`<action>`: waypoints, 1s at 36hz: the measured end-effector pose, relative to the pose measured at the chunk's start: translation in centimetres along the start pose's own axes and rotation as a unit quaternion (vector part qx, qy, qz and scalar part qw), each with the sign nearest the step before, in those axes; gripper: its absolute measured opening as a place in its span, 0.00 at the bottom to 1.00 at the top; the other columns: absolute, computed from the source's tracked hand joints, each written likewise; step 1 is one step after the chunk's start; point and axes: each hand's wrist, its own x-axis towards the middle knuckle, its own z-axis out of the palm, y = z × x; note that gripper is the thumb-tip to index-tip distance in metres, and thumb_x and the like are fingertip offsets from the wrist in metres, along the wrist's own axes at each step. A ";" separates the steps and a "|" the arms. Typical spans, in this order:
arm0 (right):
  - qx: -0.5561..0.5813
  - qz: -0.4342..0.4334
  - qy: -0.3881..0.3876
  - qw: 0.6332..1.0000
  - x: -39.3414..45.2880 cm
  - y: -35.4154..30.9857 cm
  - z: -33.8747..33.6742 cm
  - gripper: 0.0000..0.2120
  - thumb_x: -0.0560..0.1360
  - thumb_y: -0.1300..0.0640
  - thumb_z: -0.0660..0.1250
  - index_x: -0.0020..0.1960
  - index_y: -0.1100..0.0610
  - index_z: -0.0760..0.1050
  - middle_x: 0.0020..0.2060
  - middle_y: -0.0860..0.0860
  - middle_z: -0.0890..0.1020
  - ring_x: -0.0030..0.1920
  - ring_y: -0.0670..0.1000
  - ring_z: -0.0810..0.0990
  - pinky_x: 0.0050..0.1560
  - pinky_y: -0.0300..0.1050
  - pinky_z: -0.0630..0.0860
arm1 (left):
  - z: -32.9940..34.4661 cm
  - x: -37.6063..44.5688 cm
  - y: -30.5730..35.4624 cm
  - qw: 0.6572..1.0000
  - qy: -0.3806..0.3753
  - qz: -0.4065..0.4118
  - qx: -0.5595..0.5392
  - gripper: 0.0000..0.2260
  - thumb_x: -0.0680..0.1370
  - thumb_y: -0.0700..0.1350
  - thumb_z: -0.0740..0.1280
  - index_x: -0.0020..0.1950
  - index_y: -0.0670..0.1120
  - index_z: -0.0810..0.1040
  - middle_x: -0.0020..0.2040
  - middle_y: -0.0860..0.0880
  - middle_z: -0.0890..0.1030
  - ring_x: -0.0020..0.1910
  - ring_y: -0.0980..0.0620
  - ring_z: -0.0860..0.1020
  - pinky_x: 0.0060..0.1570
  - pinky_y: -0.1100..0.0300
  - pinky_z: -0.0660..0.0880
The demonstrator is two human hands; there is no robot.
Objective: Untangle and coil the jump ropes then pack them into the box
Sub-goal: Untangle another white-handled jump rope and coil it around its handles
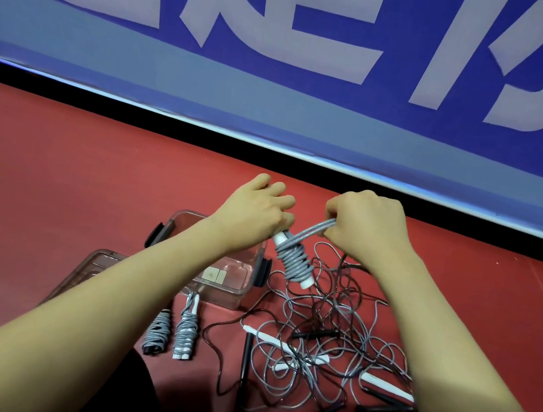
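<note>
A grey rope (294, 260) is wound tightly around white handles, held tilted in the air above the clear box (220, 268). The left hand (259, 211) grips the upper handle end; the right hand (367, 225) pinches the rope's loose grey strands. Two finished bundles (174, 329) lie beside a tangled pile (324, 344) on the red floor (59, 178).

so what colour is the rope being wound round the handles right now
Grey rope, wound around white handles; the head view shows it.
</note>
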 end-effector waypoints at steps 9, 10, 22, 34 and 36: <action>0.003 0.019 0.029 0.999 0.3 0.6 1.5 0.17 0.79 0.42 0.58 0.48 0.53 0.78 0.45 0.53 0.82 0.51 0.59 0.79 0.41 0.44 0.65 | -0.2 -0.1 0.6 0.985 0.121 -0.015 -0.124 0.05 0.70 0.42 0.61 0.34 0.46 0.72 0.34 0.50 0.71 0.39 0.51 0.63 0.43 0.54 0.58; 0.009 0.022 0.035 0.999 0.2 0.6 1.6 0.18 0.80 0.42 0.56 0.48 0.54 0.77 0.45 0.54 0.82 0.50 0.59 0.79 0.41 0.44 0.64 | -0.4 0.0 0.8 0.982 0.125 -0.030 -0.137 0.05 0.70 0.41 0.60 0.35 0.46 0.72 0.34 0.49 0.71 0.39 0.51 0.63 0.43 0.54 0.57; 0.130 0.057 -0.003 0.990 0.3 -0.5 2.5 0.13 0.78 0.44 0.62 0.50 0.55 0.71 0.49 0.56 0.81 0.52 0.61 0.78 0.46 0.49 0.70 | -3.2 1.8 1.2 0.779 0.072 -0.433 -0.447 0.13 0.73 0.43 0.66 0.50 0.48 0.62 0.34 0.49 0.75 0.34 0.41 0.73 0.33 0.54 0.66; 0.255 -0.034 -0.062 0.964 -0.1 -2.6 0.9 0.04 0.72 0.56 0.67 0.41 0.55 0.78 0.35 0.50 0.80 0.38 0.54 0.76 0.40 0.47 0.73 | -0.6 0.5 0.2 0.825 -0.072 -0.487 -0.278 0.14 0.77 0.43 0.64 0.58 0.42 0.62 0.44 0.44 0.76 0.38 0.43 0.71 0.36 0.54 0.65; 0.248 -0.045 -0.050 0.966 -0.2 -2.6 0.7 0.05 0.72 0.58 0.65 0.42 0.56 0.79 0.36 0.51 0.81 0.40 0.55 0.76 0.41 0.48 0.74 | -0.4 0.5 0.1 0.832 -0.097 -0.484 -0.253 0.15 0.77 0.43 0.64 0.59 0.42 0.62 0.46 0.42 0.78 0.39 0.42 0.71 0.36 0.54 0.65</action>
